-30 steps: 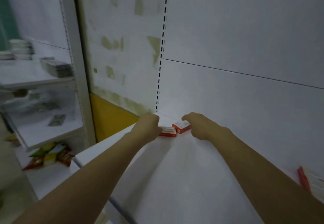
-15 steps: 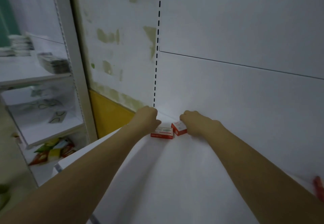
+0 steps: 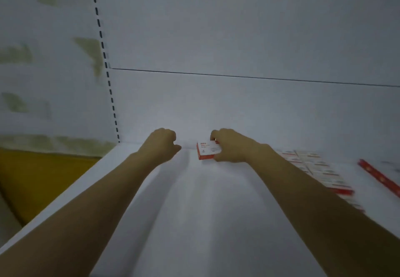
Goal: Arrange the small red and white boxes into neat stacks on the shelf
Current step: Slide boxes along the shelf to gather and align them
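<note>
Only one red and white box (image 3: 208, 150) shows now, against two before. Laid-out boxes (image 3: 313, 168) lie nearer, right of the right hand (image 3: 232, 146), which pinches that box on the shelf (image 3: 194, 211). The left hand (image 3: 163, 144) curls empty beside it. An uneven pinch could skew the box.

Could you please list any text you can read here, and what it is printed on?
Box in the right hand: red and grey print, too blurred to read.
Boxes lying at the right: print blurred, unreadable.
Red strip: small marks, unreadable.
</note>
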